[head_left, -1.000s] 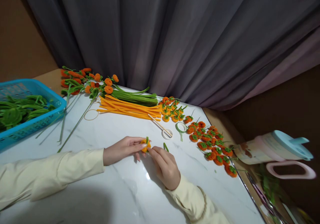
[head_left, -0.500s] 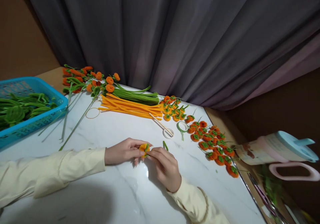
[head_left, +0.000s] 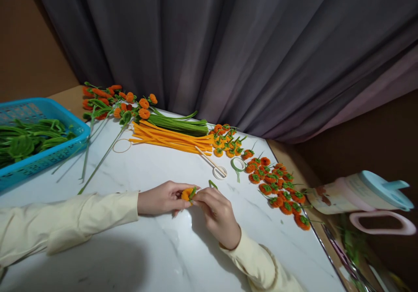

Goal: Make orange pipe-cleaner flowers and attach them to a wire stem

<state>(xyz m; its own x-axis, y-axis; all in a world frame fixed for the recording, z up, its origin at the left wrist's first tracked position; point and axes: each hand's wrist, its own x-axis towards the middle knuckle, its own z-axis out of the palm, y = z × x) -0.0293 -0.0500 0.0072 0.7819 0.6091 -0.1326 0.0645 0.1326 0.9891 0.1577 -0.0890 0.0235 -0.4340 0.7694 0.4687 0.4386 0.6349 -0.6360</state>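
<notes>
Between the thumb and fingers of my left hand point(head_left: 162, 198) sits a small orange-yellow fuzzy pumpkin point(head_left: 187, 194) made of pipe cleaner, with green at its right side. My right hand point(head_left: 219, 217) is closed in a pinch on a green pipe cleaner point(head_left: 213, 184) at that side. The green strand's free end sticks up above the right knuckles, and my fingertips partly hide where it meets the pumpkin. Both hands are just above the white marbled tabletop point(head_left: 156, 248).
Beyond my hands lie orange pipe cleaners point(head_left: 170, 138), green pipe cleaners point(head_left: 179, 124), a thin stick point(head_left: 209, 159) and a tape roll point(head_left: 238, 165). Several finished orange pumpkins point(head_left: 271, 178) spread rightward. A blue basket point(head_left: 48, 156) stands left, a lidded cup point(head_left: 355, 192) right.
The pumpkin has turned a little in my left fingers, showing more of its orange side. The green strand's free end has shifted slightly left and up, against my right hand.
</notes>
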